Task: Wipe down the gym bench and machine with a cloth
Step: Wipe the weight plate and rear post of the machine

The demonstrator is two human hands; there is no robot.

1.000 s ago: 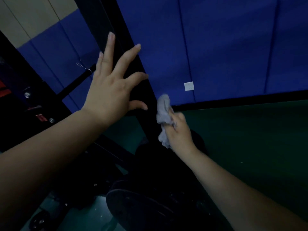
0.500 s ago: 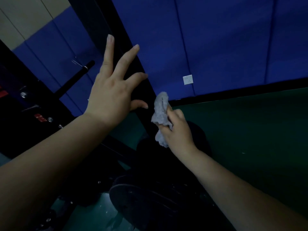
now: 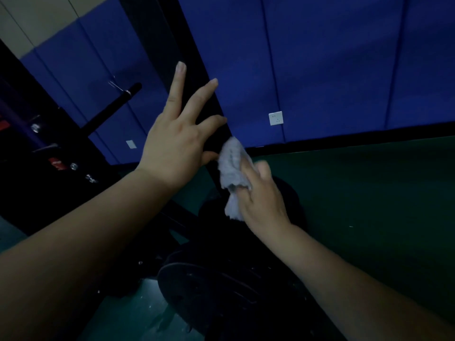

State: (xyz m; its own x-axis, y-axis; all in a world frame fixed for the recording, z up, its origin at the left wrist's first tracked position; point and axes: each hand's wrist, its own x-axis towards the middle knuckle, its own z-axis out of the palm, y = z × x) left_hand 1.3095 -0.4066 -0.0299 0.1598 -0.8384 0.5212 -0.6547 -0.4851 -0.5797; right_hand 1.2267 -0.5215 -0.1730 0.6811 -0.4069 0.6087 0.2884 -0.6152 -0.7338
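Observation:
A black upright post of the gym machine (image 3: pixel 157 30) slants from the top centre down to the middle of the view. My left hand (image 3: pixel 177 141) lies flat against it, fingers spread and straight. Just right of that hand, my right hand (image 3: pixel 261 200) grips a crumpled grey cloth (image 3: pixel 232 168) and presses it on the post's lower part. Black weight plates (image 3: pixel 209 291) sit below both arms in deep shadow. No bench can be made out in the dark.
Blue padded wall panels (image 3: pixel 320 70) with a white socket (image 3: pixel 275 118) run behind the post. Dark green floor (image 3: pixel 369 193) spreads to the right. A black bar (image 3: pixel 110 109) and dark machine frame with bolts (image 3: pixel 37 148) stand at the left.
The right hand and cloth have slid a little up the post, closer to my left hand. The view has tilted slightly; the left hand stays on the post.

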